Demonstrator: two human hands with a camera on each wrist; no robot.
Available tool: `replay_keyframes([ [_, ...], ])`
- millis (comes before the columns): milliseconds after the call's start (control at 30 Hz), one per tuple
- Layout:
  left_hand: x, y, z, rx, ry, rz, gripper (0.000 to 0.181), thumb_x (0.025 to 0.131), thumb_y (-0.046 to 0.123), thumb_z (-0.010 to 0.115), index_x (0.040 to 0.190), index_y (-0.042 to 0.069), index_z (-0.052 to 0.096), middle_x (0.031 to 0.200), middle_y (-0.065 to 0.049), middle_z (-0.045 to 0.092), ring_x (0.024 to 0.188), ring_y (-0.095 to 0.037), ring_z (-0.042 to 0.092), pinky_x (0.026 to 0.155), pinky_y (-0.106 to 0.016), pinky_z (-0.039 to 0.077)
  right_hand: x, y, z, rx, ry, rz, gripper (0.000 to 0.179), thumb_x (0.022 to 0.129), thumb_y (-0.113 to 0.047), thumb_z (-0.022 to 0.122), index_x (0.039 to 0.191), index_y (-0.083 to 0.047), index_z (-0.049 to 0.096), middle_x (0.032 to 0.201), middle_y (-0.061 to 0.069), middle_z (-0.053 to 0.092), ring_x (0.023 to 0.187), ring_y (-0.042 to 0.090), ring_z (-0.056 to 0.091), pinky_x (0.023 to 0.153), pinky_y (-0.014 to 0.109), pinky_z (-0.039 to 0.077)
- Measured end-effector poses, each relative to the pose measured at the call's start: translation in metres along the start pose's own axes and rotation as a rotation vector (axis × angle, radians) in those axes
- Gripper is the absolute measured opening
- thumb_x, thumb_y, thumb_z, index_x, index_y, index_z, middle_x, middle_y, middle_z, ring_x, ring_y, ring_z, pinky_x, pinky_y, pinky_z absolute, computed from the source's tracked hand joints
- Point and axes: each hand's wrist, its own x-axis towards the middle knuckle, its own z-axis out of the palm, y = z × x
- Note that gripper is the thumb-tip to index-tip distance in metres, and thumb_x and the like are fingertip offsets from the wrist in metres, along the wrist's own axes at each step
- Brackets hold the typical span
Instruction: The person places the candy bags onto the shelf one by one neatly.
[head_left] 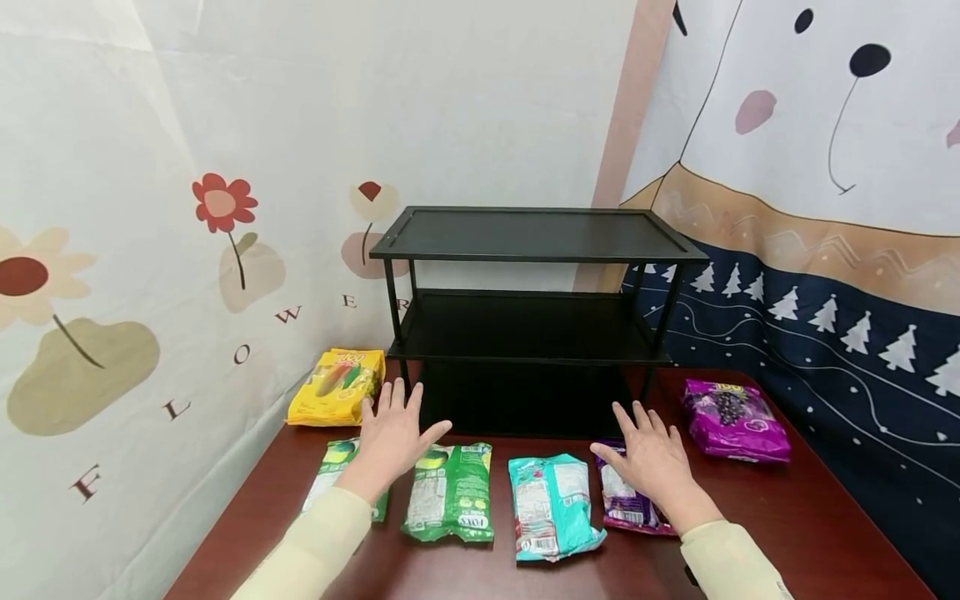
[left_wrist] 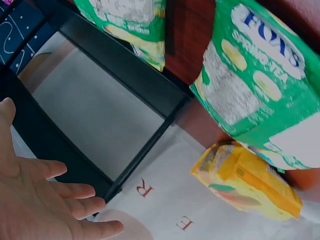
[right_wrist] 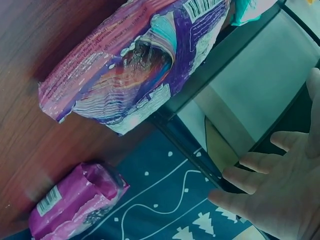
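Note:
Fingers spread, my left hand [head_left: 392,435] hovers above a green candy bag [head_left: 330,468], covering part of it in the head view. Beside that lies a second green bag [head_left: 448,493]. My right hand [head_left: 651,460], likewise spread and holding nothing, is over a dark purple bag [head_left: 626,504] and hides part of it. Between the hands lies a teal bag [head_left: 553,507]. The left wrist view shows "FOX'S" lettering on a green bag [left_wrist: 265,75]. In front of both hands stands a black tiered shelf [head_left: 540,235], its visible tiers bare.
A yellow bag [head_left: 337,390] lies left of the shelf and a bright purple bag [head_left: 735,422] right of it. All the bags are on a dark red-brown table [head_left: 810,533]. Printed cloth [head_left: 487,100] hangs behind and along the sides.

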Motion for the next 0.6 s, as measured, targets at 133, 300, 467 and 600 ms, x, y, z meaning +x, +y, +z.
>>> replay_keyframes([
  [133,0.002,-0.007,-0.005,-0.004,-0.002,-0.026,0.087,0.095,0.065,0.048,0.153,0.002,0.033,0.156,-0.03,0.025,0.145,-0.048,0.017,0.11,-0.069,0.014,0.0,0.001,-0.001,0.003,-0.016,0.0,0.082,0.093,-0.057,0.059,0.153,-0.005,0.036,0.151,0.033,0.033,0.135,0.056,0.031,0.105,0.071,0.022],
  [300,0.004,-0.016,-0.011,-0.029,0.021,-0.057,0.09,0.096,0.065,0.046,0.151,-0.005,0.032,0.155,-0.033,0.024,0.145,-0.05,0.015,0.109,-0.071,0.014,0.0,0.002,-0.003,0.007,-0.036,0.005,0.081,0.093,-0.056,0.059,0.152,-0.005,0.037,0.151,0.033,0.033,0.135,0.055,0.032,0.106,0.071,0.022],
  [467,0.011,-0.022,-0.022,-0.009,0.06,-0.074,0.094,0.097,0.066,0.042,0.148,-0.012,0.03,0.153,-0.035,0.026,0.143,-0.05,0.019,0.109,-0.07,0.015,0.001,0.003,-0.005,0.009,-0.031,-0.002,0.079,0.094,-0.054,0.06,0.151,-0.004,0.038,0.15,0.033,0.034,0.135,0.054,0.033,0.106,0.071,0.022],
  [600,0.019,-0.027,-0.029,0.016,0.086,-0.078,0.093,0.098,0.065,0.041,0.149,-0.012,0.029,0.151,-0.036,0.028,0.141,-0.051,0.024,0.108,-0.07,0.016,0.002,0.005,-0.007,0.012,-0.033,-0.004,0.079,0.094,-0.053,0.06,0.151,-0.003,0.039,0.149,0.033,0.035,0.134,0.054,0.035,0.105,0.071,0.023],
])
